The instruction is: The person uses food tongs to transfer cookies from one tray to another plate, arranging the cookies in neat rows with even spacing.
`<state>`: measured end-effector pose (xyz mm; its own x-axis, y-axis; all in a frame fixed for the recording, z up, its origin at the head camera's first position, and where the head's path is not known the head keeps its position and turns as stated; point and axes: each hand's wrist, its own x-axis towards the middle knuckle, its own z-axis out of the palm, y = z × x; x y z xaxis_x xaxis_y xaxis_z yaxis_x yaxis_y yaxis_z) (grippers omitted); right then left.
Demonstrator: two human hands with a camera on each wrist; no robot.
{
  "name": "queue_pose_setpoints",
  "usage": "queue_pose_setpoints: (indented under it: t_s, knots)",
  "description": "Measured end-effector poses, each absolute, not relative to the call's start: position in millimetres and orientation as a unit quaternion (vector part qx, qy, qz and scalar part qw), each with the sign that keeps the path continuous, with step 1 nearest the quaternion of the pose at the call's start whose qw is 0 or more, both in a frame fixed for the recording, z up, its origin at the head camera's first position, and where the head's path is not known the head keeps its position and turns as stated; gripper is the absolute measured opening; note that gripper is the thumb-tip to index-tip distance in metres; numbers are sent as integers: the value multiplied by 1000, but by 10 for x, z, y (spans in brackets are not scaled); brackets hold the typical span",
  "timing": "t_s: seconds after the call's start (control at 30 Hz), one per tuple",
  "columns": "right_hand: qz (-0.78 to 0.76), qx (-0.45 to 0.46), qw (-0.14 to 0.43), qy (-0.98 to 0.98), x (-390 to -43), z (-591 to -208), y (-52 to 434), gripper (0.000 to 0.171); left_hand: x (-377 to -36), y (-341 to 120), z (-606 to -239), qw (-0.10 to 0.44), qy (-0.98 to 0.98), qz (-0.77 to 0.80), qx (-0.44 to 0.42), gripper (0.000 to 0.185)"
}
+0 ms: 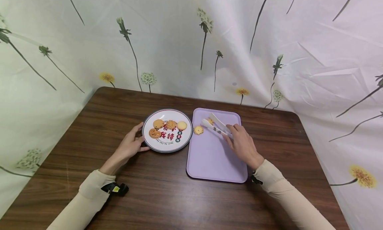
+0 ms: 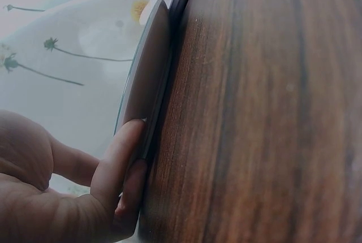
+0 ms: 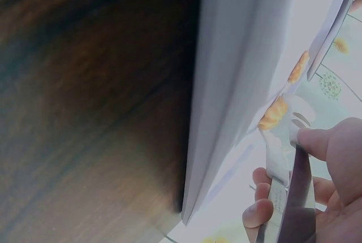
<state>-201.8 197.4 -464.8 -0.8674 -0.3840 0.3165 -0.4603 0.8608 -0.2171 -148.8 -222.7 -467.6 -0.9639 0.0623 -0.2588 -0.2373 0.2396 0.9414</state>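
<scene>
My left hand [image 1: 130, 144] holds the left rim of a round white plate [image 1: 164, 146] with dark edging and red lettering. Several cookies [image 1: 171, 124] lie on the plate. In the left wrist view, fingertips [image 2: 121, 152] press against the plate's underside [image 2: 150, 79]. My right hand [image 1: 241, 143] grips white-tipped food tongs [image 1: 220, 125] over a lilac tray [image 1: 213, 163]. Between or just beneath the tong tips is a yellow flower-shaped cookie [image 3: 273, 113], partly hidden in the head view. A second flower-shaped cookie [image 1: 198, 129] lies at the tray's left side, near the plate.
Plate and tray stand side by side on a dark wooden table [image 1: 167, 200]. Behind the table hangs a pale cloth [image 1: 173, 40] printed with dandelions. Each wrist wears a black strap [image 1: 115, 188] over a cream sleeve [image 1: 86, 200].
</scene>
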Motion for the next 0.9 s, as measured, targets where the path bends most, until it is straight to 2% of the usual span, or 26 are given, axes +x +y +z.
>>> queue_pose_setpoints:
  t_s: [0.57,0.9]
  knots:
    - [158,225,148,-950,-2046,-4656,1977,41,-1480,-2216,-4645,125,781,609,-58,66]
    - [152,213,110,-959,-2074,-4646,1924,46,-1482,-2218,-4638,126,781,609,-58,66]
